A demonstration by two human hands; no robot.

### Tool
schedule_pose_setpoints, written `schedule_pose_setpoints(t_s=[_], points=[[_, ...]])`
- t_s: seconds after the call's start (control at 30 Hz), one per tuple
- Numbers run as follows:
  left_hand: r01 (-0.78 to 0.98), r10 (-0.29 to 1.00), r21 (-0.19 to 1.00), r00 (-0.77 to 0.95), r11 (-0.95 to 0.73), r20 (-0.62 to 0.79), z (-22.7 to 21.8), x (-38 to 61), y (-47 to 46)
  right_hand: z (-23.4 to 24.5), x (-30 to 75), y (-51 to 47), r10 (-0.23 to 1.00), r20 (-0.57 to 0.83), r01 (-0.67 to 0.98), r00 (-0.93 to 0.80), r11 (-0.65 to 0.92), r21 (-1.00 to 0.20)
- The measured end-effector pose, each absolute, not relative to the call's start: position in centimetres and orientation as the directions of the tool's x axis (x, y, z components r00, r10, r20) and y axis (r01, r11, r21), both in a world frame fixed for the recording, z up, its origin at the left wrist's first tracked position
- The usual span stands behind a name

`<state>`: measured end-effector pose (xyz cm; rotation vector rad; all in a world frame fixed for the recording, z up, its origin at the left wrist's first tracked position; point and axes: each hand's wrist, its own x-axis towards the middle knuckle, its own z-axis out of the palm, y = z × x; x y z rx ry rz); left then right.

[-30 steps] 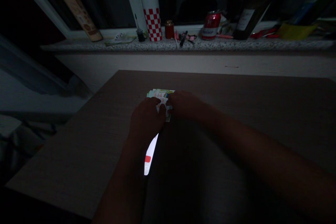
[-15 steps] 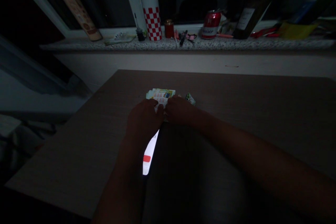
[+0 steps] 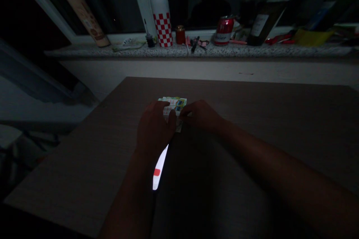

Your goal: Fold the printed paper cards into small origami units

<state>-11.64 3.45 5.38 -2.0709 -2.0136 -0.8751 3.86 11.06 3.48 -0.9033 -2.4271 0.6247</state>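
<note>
Small printed papers [image 3: 181, 102], pale with green, yellow and blue patches, lie overlapped on the table between my hands; their exact kind is too dim to tell. My left hand [image 3: 155, 125] rests on their left side, thumb and forefinger apart. At their right edge, my right hand [image 3: 202, 115] has thumb and forefinger pinched together on the paper. Below my left hand, a phone [image 3: 159, 170] with a bright white screen and a red patch lies partly hidden under the wrist.
The dark wooden table [image 3: 252, 119] reaches to the wall. Above it, a stone windowsill [image 3: 168, 51] carries a checkered bottle [image 3: 162, 26], a red jar [image 3: 180, 35], a red can [image 3: 223, 31], a dark bottle [image 3: 258, 26], a tilted tan cylinder [image 3: 84, 15] and a yellow container [image 3: 314, 37].
My right hand has shifted slightly right, its fingers now pinched at the paper's edge, and more of the papers shows. The small crumpled piece beside it is no longer visible. My left hand stays nearly still.
</note>
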Motion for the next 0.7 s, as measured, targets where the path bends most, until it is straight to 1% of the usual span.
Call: schedule_pose_setpoints(t_s=[0.07, 0.13, 0.2, 0.27, 0.33, 0.37, 0.4, 0.47, 0.5, 0.53, 0.57, 0.6, 0.63, 0.7], points=[[0.932, 0.798, 0.317, -0.055, -0.174, 0.6, 5.6, -11.5, 3.4, 3.5, 4.8, 10.8, 0.742, 0.322, 0.411, -0.588, 0.618, -0.671], [0.916, 0.716, 0.33, -0.072, -0.228, 0.694, 5.8, -11.4, 3.3, 3.4, 5.8, 10.6, 0.8, 0.348, 0.345, -0.489, 0.544, -0.765], [0.894, 0.683, 0.364, -0.096, -0.261, 0.724, 6.0, -11.2, 3.3, 3.4, 7.1, 10.2, 0.847, 0.349, 0.27, -0.401, 0.473, -0.839], [0.853, 0.713, 0.447, -0.136, -0.268, 0.688, 5.8, -11.1, 3.4, 3.6, 8.7, 9.6, 0.882, 0.336, 0.204, -0.33, 0.414, -0.887], [0.766, 0.781, 0.595, -0.21, -0.242, 0.589, 5.2, -10.7, 3.8, 4.0, 10.4, 8.7, 0.915, 0.303, 0.144, -0.266, 0.349, -0.926], [0.685, 0.822, 0.693, -0.25, -0.224, 0.512, 4.8, -10.4, 4.0, 4.2, 11.4, 8.2, 0.957, 0.221, 0.03, -0.187, 0.231, -0.973], [0.595, 0.867, 0.777, -0.258, -0.205, 0.426, 4.3, -10.1, 4.3, 4.3, 12.3, 7.7, 0.981, 0.134, -0.067, -0.141, 0.125, -0.99], [0.35, 0.933, 0.924, -0.259, -0.152, 0.252, 3.3, -9.0, 4.7, 4.3, 14.1, 6.7, 0.997, 0.029, -0.203, -0.069, 0.015, -0.979], [0.181, 0.961, 0.977, -0.229, -0.113, 0.154, 2.9, -8.3, 4.8, 4.1, 14.9, 6.1, 0.999, -0.01, -0.255, -0.045, -0.022, -0.967], [-0.005, 0.98, 0.997, -0.184, -0.075, 0.073, 2.4, -7.6, 4.8, 3.9, 15.7, 5.6, 0.998, -0.051, -0.29, -0.022, -0.055, -0.955], [-0.144, 0.992, 0.989, -0.123, -0.026, 0.008, 2.0, -6.8, 4.8, 3.5, 16.5, 5.1, 0.996, -0.089, -0.317, -0.006, -0.086, -0.945], [-0.231, 0.996, 0.973, -0.074, 0.029, -0.047, 1.7, -6.1, 4.6, 3.1, 17.2, 4.6, 0.993, -0.118, -0.337, 0.007, -0.109, -0.935], [-0.266, 0.994, 0.96, -0.044, 0.089, -0.104, 1.3, -5.4, 4.4, 2.6, 17.8, 4.2, 0.991, -0.132, -0.353, 0.021, -0.116, -0.928], [-0.275, 0.987, 0.949, -0.013, 0.151, -0.161, 0.8, -4.3, 4.0, 1.7, 18.8, 3.3, 0.984, -0.177, -0.367, 0.031, -0.153, -0.917]])
